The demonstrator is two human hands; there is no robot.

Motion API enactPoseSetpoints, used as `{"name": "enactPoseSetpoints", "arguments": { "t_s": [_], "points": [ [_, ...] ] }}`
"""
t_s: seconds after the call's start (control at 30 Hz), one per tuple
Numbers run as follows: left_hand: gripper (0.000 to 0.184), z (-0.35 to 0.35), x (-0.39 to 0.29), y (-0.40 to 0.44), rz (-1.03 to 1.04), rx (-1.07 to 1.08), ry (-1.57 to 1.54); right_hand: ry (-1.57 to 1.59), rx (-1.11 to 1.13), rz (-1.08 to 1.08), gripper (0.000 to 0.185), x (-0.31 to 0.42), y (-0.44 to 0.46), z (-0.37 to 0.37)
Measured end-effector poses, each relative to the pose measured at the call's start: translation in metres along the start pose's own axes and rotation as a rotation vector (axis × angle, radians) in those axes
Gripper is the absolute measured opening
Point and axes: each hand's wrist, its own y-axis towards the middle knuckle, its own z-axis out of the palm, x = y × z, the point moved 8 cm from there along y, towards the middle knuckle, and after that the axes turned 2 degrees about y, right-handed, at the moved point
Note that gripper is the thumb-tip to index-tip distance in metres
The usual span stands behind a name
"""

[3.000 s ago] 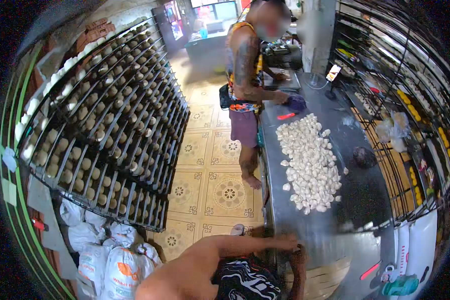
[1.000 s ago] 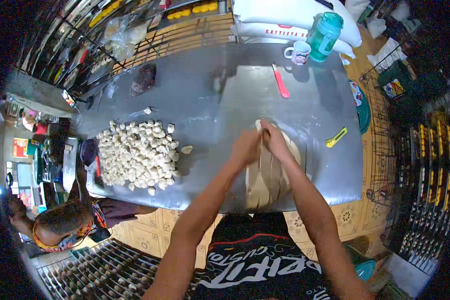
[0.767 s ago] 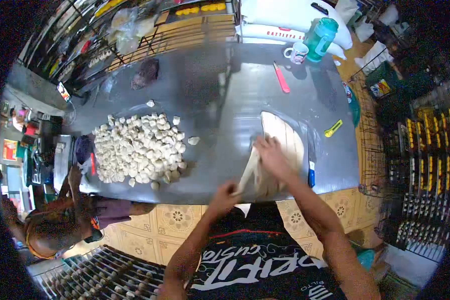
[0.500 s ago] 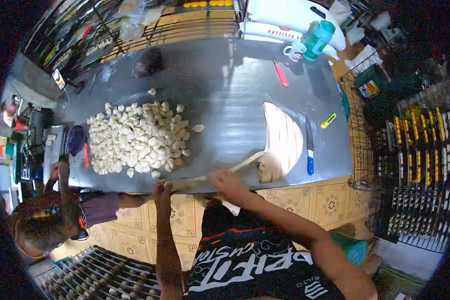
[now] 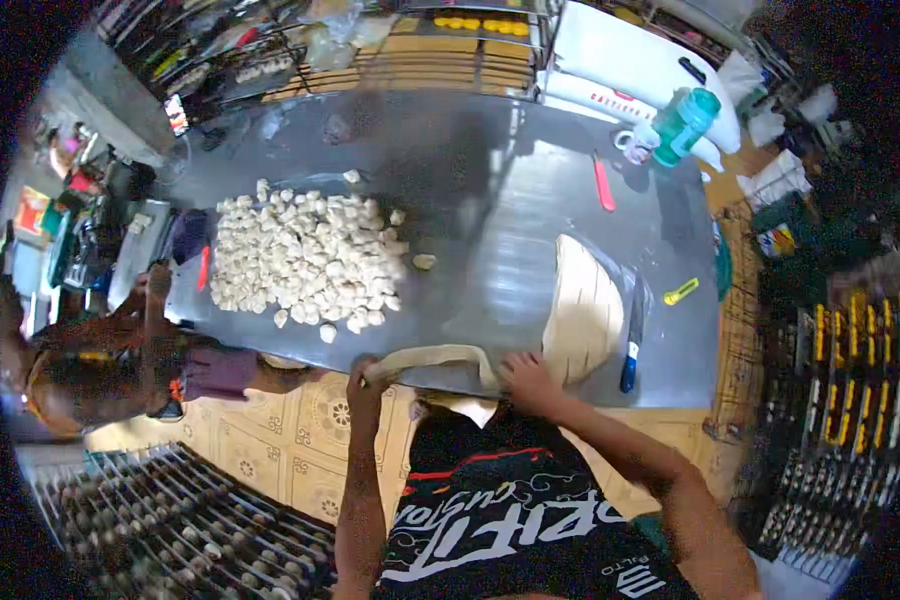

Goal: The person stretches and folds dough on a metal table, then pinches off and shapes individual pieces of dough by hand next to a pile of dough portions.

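A long dough strip [image 5: 435, 354] lies curved along the table's near edge. My left hand [image 5: 366, 372] is closed on its left end. My right hand [image 5: 528, 380] is at the strip's other end, beside the flat, sliced dough sheet [image 5: 582, 312]; its fingers are bent, and what they grip is too blurred to make out. A knife with a blue handle [image 5: 629, 368] lies right of the sheet. To the left is a large pile of small dough pieces [image 5: 305, 262], with one loose piece [image 5: 425, 262] at its right.
On the metal table [image 5: 450, 200] are a red knife [image 5: 603, 182], a yellow cutter [image 5: 682, 291], a mug [image 5: 637, 143] and a green bottle [image 5: 687, 126]. A co-worker [image 5: 100, 375] is at the far left. Racks of dough [image 5: 190, 530] stand below left, others at right.
Since half a second ago, the strip has gone from stretched taut to slack and curved. My right hand has moved right, toward the sheet. The camera view has shifted.
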Motion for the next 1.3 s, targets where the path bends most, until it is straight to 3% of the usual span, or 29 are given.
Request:
{"name": "enactPoseSetpoints", "arguments": {
  "t_s": [0.07,0.1,0.17,0.2,0.23,0.27,0.3,0.33,0.37,0.4,0.47,0.5,0.57,0.6,0.67,0.7,0.73,0.77,0.83,0.9,0.93,0.97,1.17,1.23,1.3],
  "points": [
    [0.036,-0.004,0.016,-0.005,-0.176,-0.163,0.067,0.120,0.035,0.047,0.021,-0.010,-0.001,-0.021],
    [0.036,-0.003,0.015,-0.010,-0.170,-0.238,0.068,0.211,0.056,0.115,0.019,-0.025,0.000,-0.022],
    [0.028,0.009,0.002,-0.013,-0.050,-0.201,-0.250,0.293,0.258,0.161,0.019,-0.029,0.005,-0.005],
    [0.024,0.003,0.013,-0.015,-0.238,-0.231,0.133,0.585,0.242,0.042,0.026,-0.017,0.006,-0.011],
    [0.021,0.004,0.002,-0.020,-0.062,-0.293,0.146,0.602,0.188,-0.122,0.039,-0.006,-0.007,-0.003],
    [0.023,0.011,0.009,-0.018,-0.055,-0.272,0.119,0.809,0.259,-0.128,0.043,0.000,-0.007,-0.024],
    [0.025,0.014,0.014,-0.011,-0.045,-0.241,0.093,1.002,0.354,-0.120,0.048,0.003,-0.007,-0.046],
    [0.035,0.026,-0.036,-0.030,-0.059,-0.336,0.167,1.381,0.489,0.149,0.052,-0.007,-0.007,-0.021],
    [0.035,0.029,-0.033,-0.028,-0.051,-0.295,0.209,1.040,0.336,-0.098,0.045,0.006,0.025,-0.136],
    [0.036,0.032,-0.026,-0.026,-0.047,-0.234,0.251,1.338,0.651,0.669,0.040,0.002,0.027,-0.177],
    [0.035,0.043,-0.095,-0.057,-0.054,-0.310,0.267,1.125,0.171,0.041,0.036,-0.068,0.053,-0.128],
    [0.039,0.046,-0.122,-0.066,-0.061,-0.336,0.283,1.054,0.083,0.016,0.038,-0.083,0.063,-0.126],
    [0.055,0.037,-0.045,-0.045,-0.020,-0.328,0.605,0.140,0.090,0.215,0.040,-0.115,0.066,-0.096],
    [0.055,0.039,-0.039,-0.044,-0.018,-0.341,0.601,0.137,0.087,0.202,0.040,-0.107,0.066,-0.072],
    [0.063,0.044,-0.011,-0.045,-0.254,-0.205,0.826,0.238,0.191,0.219,0.048,-0.081,0.073,-0.017],
    [0.063,0.055,-0.018,-0.047,-0.109,-0.259,0.878,0.654,-0.158,-0.312,0.055,-0.019,0.076,-0.041],
    [0.063,0.064,-0.027,-0.049,0.037,-0.305,0.929,0.690,0.107,-0.309,0.058,0.063,0.081,-0.105],
    [0.063,0.064,-0.026,-0.041,0.037,-0.304,0.925,0.687,0.109,-0.307,0.058,0.089,0.100,-0.104],
    [0.059,0.073,-0.030,-0.036,0.160,-0.337,0.845,0.891,0.157,-0.424,0.040,0.138,0.123,-0.061],
    [0.057,0.067,-0.033,-0.041,0.098,-0.277,0.871,1.072,0.179,-0.466,0.026,0.150,0.127,-0.022],
    [0.055,0.051,-0.039,-0.036,0.039,-0.264,0.920,0.987,-0.034,-0.456,0.030,0.158,0.131,-0.026],
    [0.052,0.037,-0.048,-0.031,-0.015,-0.260,0.973,0.957,-0.052,-0.399,0.030,0.150,0.126,-0.027],
    [0.059,0.030,-0.039,-0.038,-0.136,-0.403,0.926,0.477,0.459,-0.282,0.028,0.146,0.120,0.011],
    [0.056,0.025,-0.040,-0.026,-0.139,-0.397,0.825,0.491,0.458,-0.342,0.030,0.152,0.128,-0.015],
    [0.050,0.016,-0.039,-0.007,-0.088,-0.447,0.951,0.514,0.458,-0.476,0.034,0.164,0.127,-0.054]
  ]
}}
